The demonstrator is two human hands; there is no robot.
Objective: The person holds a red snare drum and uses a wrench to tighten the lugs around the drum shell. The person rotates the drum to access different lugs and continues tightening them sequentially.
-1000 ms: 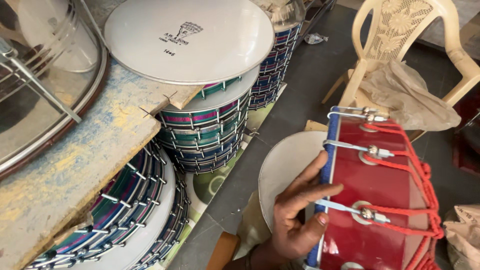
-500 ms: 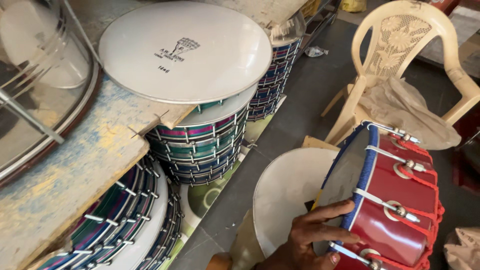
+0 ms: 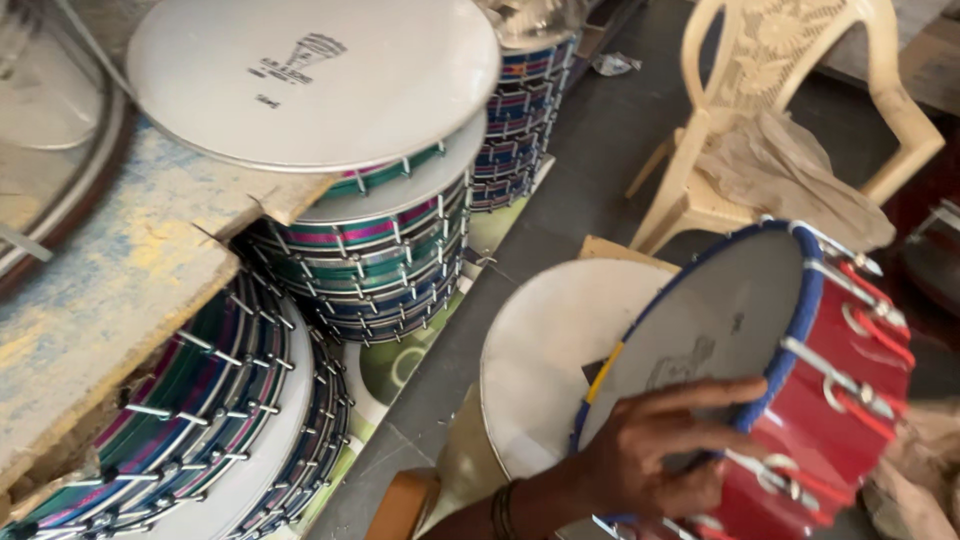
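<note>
- the red drum (image 3: 800, 400) sits at the lower right, tilted so its pale head faces up and left; a blue rim runs round that head, and metal hooks and red cord line the shell.
- one hand (image 3: 655, 450) lies across the near edge of the drum head, fingers spread and curled over the blue rim — grasping the drum. a dark band circles the wrist. which hand it is cannot be told for sure; it looks like the left. the other hand is out of sight.
- just behind the drum stands a pale round drum head (image 3: 545, 370), upright on the floor and partly hidden by it.
- the floor (image 3: 590, 180) is dark grey, with a green patterned sheet along the foot of the stacks.
- left of centre, a stack of striped frame drums (image 3: 380, 250) rises from the floor; more lean on edge at the lower left.
- a large white drum head (image 3: 310, 80) rests on top of a worn wooden board (image 3: 110, 310) — blue and yellow paint stains show.
- a cream plastic chair (image 3: 740, 110) with crumpled cloth on its seat stands at the upper right.
</note>
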